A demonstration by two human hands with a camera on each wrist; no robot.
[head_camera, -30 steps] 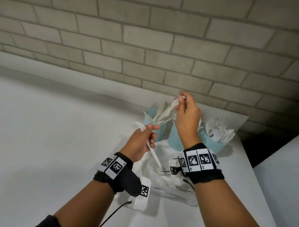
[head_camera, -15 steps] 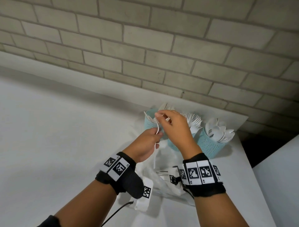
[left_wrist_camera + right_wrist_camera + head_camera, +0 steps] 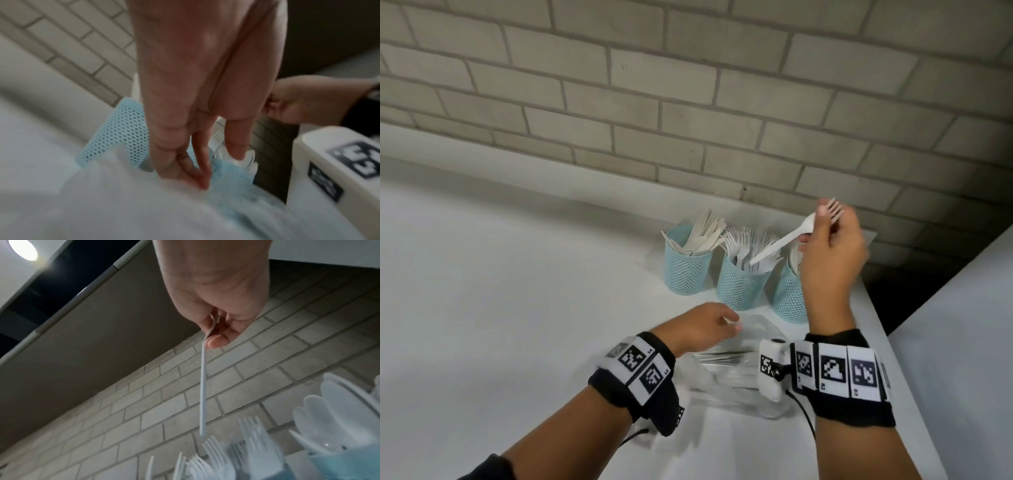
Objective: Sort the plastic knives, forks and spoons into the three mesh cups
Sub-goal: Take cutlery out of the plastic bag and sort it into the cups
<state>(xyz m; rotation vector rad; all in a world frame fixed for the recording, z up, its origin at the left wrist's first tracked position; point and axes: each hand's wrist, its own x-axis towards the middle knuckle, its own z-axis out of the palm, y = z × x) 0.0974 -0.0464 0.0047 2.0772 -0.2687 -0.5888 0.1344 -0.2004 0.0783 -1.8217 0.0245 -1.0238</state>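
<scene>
Three teal mesh cups stand at the table's back: the knife cup point(image 3: 687, 265) on the left, the fork cup point(image 3: 741, 281) in the middle, and the spoon cup point(image 3: 787, 296) half hidden behind my right wrist. My right hand point(image 3: 825, 219) pinches a white plastic fork point(image 3: 780, 244) by its tine end. The fork's handle point(image 3: 203, 386) slants down, its tip just over the forks point(image 3: 218, 456) in the middle cup. Spoons point(image 3: 339, 417) show to the right. My left hand point(image 3: 702, 325) is low, fingers point(image 3: 197, 172) straight down onto a clear plastic bag point(image 3: 736, 373).
The bag holds more cutlery, blurred and partly hidden by both wrists. A brick wall point(image 3: 688, 113) rises right behind the cups. The table's right edge point(image 3: 873, 308) runs close beside the spoon cup, with a dark gap beyond. White tabletop point(image 3: 517, 291) stretches to the left.
My right hand left the knife cup, took the fork from my left hand, and carried it right and up over the fork cup. The left hand dropped to the bag.
</scene>
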